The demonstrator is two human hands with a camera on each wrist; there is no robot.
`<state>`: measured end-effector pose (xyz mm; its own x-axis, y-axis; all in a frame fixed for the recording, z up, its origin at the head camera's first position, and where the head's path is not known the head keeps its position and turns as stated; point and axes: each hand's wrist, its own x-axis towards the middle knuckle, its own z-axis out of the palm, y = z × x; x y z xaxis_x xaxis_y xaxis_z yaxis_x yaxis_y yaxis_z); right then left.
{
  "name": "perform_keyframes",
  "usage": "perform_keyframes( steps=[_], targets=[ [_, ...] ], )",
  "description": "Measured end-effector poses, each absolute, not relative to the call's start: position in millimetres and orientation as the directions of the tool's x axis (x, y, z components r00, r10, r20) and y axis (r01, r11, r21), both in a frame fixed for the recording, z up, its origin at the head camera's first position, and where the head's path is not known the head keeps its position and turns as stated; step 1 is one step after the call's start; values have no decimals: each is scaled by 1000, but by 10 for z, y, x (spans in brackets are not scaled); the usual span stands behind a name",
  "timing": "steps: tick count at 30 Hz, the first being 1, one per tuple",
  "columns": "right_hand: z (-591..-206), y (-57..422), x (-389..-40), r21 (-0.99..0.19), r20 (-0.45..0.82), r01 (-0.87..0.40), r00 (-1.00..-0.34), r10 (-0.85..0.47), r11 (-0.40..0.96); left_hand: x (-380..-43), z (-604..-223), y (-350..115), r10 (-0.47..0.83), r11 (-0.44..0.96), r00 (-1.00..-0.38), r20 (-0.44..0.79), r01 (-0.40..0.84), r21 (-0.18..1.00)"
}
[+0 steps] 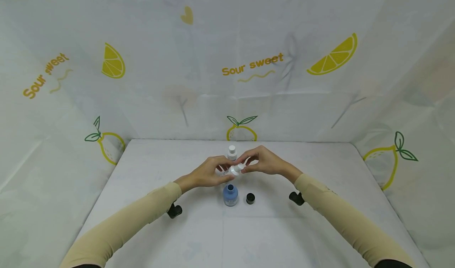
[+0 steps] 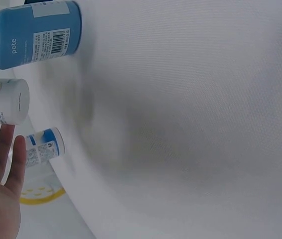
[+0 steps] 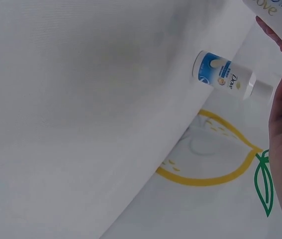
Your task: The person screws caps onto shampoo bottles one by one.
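From the head view, the left hand is curled round a small, tilted white plastic bottle above the white tabletop; the right hand pinches its white cap. Nearer the person stands an open-necked blue bottle, a round black cap just beside it.

The left wrist view shows the blue bottle's barcode label.

In the right wrist view, a second white bottle bears a Dove label.

The left hand grips, the right hand pinches close beside it (both forearms slanting inward)
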<state>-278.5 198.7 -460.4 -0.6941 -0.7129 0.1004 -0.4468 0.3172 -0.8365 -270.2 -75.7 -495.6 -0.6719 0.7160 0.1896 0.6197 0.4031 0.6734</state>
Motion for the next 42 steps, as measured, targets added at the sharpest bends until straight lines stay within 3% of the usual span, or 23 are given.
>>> perform_keyframes(
  steps=[42],
  targets=[
    [-4650, 1911, -2765, -794, 126, -442, -792, -597, 417, -2735, -4959, -742, 688, 406, -683, 245, 642, 650]
  ],
)
